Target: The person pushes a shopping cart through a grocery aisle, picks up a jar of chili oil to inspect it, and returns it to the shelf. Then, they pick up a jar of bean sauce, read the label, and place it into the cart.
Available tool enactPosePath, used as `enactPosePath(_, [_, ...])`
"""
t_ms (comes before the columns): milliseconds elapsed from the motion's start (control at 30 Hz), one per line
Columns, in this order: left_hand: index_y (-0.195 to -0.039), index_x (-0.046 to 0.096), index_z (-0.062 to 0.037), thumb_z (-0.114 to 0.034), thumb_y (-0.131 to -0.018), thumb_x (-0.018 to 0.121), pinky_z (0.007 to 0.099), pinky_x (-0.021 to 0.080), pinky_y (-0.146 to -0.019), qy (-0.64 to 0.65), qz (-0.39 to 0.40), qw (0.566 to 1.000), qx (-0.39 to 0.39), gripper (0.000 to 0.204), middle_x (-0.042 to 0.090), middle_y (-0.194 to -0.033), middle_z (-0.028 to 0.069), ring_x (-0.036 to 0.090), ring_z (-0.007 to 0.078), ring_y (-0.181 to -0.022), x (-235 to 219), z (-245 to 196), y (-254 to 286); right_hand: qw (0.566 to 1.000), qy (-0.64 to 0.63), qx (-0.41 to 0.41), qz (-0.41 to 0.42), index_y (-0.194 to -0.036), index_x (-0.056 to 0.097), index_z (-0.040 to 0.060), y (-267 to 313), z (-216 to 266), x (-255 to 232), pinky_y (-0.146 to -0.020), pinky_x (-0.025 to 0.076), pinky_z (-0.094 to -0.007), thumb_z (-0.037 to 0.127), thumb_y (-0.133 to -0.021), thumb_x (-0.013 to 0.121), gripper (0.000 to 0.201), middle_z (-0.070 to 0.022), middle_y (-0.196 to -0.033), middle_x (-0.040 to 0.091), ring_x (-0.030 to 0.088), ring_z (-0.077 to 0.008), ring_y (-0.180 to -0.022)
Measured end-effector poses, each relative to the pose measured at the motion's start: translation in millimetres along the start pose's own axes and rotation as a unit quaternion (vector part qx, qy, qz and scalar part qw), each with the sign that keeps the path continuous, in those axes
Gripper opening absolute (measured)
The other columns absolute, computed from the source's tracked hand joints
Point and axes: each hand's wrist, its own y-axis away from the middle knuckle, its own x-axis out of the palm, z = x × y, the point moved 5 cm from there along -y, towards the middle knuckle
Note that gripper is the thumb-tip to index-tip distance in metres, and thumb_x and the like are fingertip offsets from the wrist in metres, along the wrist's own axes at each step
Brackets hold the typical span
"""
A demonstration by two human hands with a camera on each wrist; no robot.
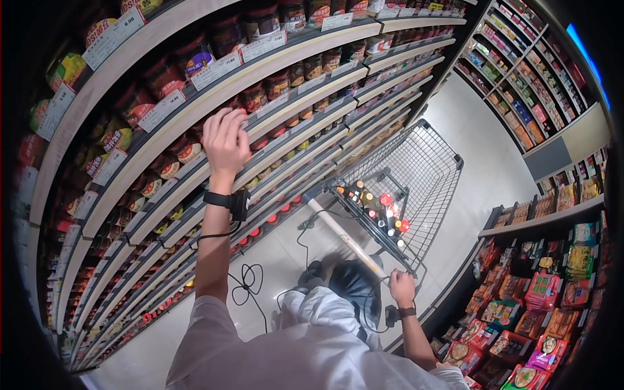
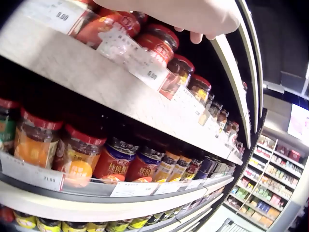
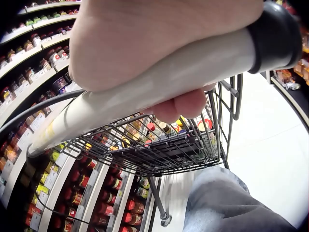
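Note:
My left hand [image 1: 226, 142] reaches out to the shelf on the left, its fingers loosely bent in front of a row of jars. Seen from the left wrist, the hand [image 2: 193, 17] hangs over red-lidded jars [image 2: 158, 42] behind price tags [image 2: 133, 63], with fingertips pointing down and no jar visible in them. My right hand [image 1: 402, 288] grips the shopping cart handle [image 1: 348, 239] near its right end. In the right wrist view the fingers [image 3: 188, 104] curl under the pale handle bar [image 3: 159, 79].
The wire shopping cart [image 1: 448, 188] holds several bottles [image 1: 383, 211]. Lower shelves carry more jars [image 2: 79, 154]. Packaged foods [image 1: 543, 289] fill a display on the right, with tall shelves [image 1: 513, 71] beyond. A black cable [image 1: 250, 286] trails over the tiled floor [image 1: 474, 143].

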Motion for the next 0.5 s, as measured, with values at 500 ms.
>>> enactPosePath(500, [-0.14, 0.051, -0.0068, -0.046, -0.095, 0.059, 0.0484, 0.05, -0.096, -0.117, 0.327, 0.917, -0.196, 0.06, 0.058, -0.135, 0.0231, 0.057, 0.0404, -0.12, 87, 40, -43, 0.999, -0.014, 0.024, 0.027, -0.083, 0.075, 0.0035, 0, -3, 2, -0.077, 0.055, -0.0522, 0.036, -0.096, 0.049, 0.044, -0.0253, -0.078, 0.068, 0.067, -0.0458, -0.077])
